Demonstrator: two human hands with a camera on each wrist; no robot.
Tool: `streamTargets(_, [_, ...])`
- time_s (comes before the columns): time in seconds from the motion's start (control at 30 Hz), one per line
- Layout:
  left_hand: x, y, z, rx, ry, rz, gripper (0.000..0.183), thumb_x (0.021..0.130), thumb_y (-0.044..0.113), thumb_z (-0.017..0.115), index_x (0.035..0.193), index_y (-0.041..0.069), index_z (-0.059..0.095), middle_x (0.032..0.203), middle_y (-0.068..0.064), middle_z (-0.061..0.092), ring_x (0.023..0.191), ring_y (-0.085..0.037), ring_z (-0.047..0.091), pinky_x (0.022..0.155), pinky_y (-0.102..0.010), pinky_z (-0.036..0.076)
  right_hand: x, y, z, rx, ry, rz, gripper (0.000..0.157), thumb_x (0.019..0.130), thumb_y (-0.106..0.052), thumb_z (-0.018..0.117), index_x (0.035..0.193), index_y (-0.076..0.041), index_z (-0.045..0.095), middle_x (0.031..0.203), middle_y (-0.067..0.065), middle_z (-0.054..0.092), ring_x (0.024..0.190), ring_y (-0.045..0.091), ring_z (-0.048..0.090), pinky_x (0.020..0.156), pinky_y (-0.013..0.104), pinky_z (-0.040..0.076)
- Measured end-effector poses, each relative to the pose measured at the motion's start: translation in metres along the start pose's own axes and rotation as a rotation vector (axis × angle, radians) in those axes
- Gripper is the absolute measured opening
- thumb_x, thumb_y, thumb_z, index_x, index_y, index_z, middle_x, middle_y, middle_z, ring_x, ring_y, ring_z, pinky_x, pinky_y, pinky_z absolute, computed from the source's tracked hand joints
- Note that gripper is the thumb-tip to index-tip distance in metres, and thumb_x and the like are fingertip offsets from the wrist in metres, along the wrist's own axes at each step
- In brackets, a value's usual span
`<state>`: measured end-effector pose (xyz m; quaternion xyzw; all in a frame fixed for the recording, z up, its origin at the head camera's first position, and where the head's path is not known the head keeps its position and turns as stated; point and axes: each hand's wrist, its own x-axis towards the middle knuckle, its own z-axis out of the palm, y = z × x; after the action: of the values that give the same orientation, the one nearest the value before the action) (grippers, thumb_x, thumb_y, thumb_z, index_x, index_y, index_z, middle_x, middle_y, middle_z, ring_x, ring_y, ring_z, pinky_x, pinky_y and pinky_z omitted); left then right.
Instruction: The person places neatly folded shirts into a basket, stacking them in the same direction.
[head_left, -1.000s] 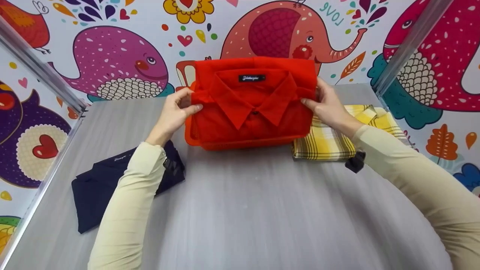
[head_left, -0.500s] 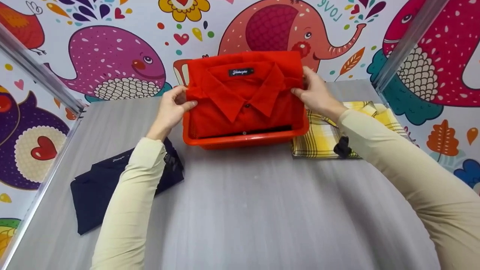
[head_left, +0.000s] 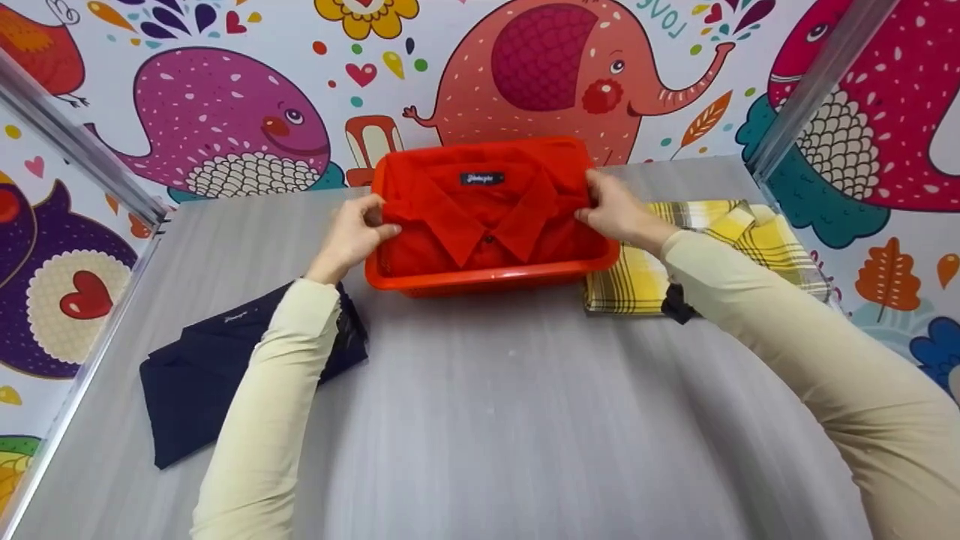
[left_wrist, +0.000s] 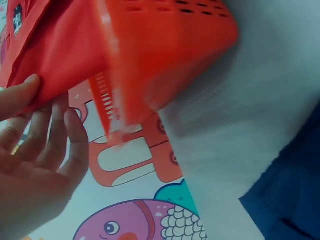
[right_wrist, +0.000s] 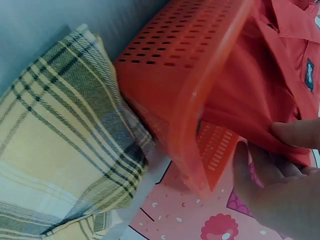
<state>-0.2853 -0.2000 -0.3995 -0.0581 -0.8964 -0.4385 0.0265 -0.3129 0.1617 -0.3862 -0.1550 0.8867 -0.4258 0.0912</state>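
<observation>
A folded red collared shirt lies in the red plastic basket at the back middle of the table, collar and dark label facing up. At its left side my left hand pinches the fabric; the left wrist view shows the thumb on top and fingers beneath the shirt. My right hand holds the opposite side, and in the right wrist view its thumb presses on the shirt. Slotted walls of the basket show under the cloth.
A folded navy shirt lies on the table at the left, partly behind my left forearm. Right of the basket is a folded yellow plaid shirt, partly under my right forearm. A cartoon-printed wall stands close behind.
Both hands have lowered the red shirt into the basket; its upper edge, earlier standing above the rim, now sits within it. My right hand has shifted left and down.
</observation>
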Motion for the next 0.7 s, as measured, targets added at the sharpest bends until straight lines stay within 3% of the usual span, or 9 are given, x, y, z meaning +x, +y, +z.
streamTargets(0.23, [-0.003, -0.006, 0.008, 0.004, 0.009, -0.022, 0.010, 0.086, -0.002, 0.066, 0.089, -0.003, 0.057, 0.080, -0.010, 0.053, 0.080, -0.023, 0.047, 0.070, -0.029, 0.037, -0.003, 0.008, 0.002, -0.053, -0.023, -0.002, 0.025, 0.090, 0.004, 0.057, 0.114, 0.003, 0.048, 0.108, 0.023, 0.058, 0.098, 0.033, 0.055, 0.093, 0.048, 0.046])
streamTargets(0.4, [-0.005, -0.006, 0.008, 0.015, 0.037, -0.040, 0.021, 0.090, 0.001, 0.061, 0.110, -0.007, 0.062, 0.102, -0.021, 0.061, 0.093, -0.030, 0.054, 0.082, -0.034, 0.044, -0.003, 0.008, -0.003, -0.074, -0.026, 0.014, 0.033, 0.091, 0.002, 0.057, 0.121, 0.006, 0.046, 0.119, 0.024, 0.054, 0.107, 0.037, 0.052, 0.096, 0.049, 0.044])
streamTargets(0.53, [-0.007, -0.009, 0.005, -0.016, 0.051, -0.074, 0.035, 0.093, 0.002, 0.057, 0.127, -0.005, 0.057, 0.123, -0.023, 0.059, 0.106, -0.033, 0.056, 0.091, -0.040, 0.047, -0.004, 0.008, -0.007, -0.079, -0.035, 0.057, 0.041, 0.092, 0.001, 0.057, 0.129, 0.007, 0.041, 0.132, 0.024, 0.044, 0.117, 0.039, 0.046, 0.097, 0.051, 0.042])
streamTargets(0.7, [-0.014, -0.014, 0.003, -0.028, 0.067, -0.063, 0.036, 0.092, 0.000, 0.057, 0.127, -0.007, 0.057, 0.122, -0.024, 0.059, 0.105, -0.033, 0.057, 0.090, -0.040, 0.048, -0.008, 0.012, -0.010, -0.074, -0.042, 0.081, 0.041, 0.092, -0.001, 0.057, 0.129, 0.006, 0.040, 0.135, 0.023, 0.040, 0.117, 0.039, 0.046, 0.097, 0.051, 0.043])
